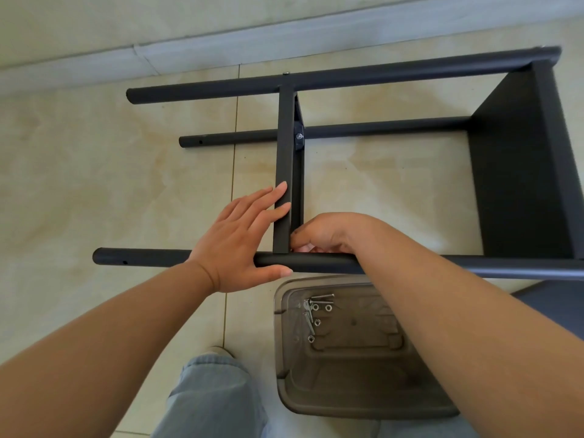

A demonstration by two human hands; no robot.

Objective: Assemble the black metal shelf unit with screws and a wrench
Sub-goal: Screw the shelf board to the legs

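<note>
The black metal shelf unit [518, 172] lies on its side on the tiled floor [94, 184], stiff and probably rather heavy. The left hand [243, 245], fingers straight, presses the middle shelf [284, 172] and near tube [410, 265]. The right hand [328, 233] curls at their joint; what it pinches is hidden. A tray [363, 403] of screws [311, 314] sits just below.

I see two bare arms with no sleeves on them. The left hand [240, 238] and the right hand [328, 232] have no gloves, no rings and no watch. The nails on the fingers [278, 192] are short and plain. Below, one leg wears light blue jeans [215, 396] and a pale shoe [221, 350].
</note>
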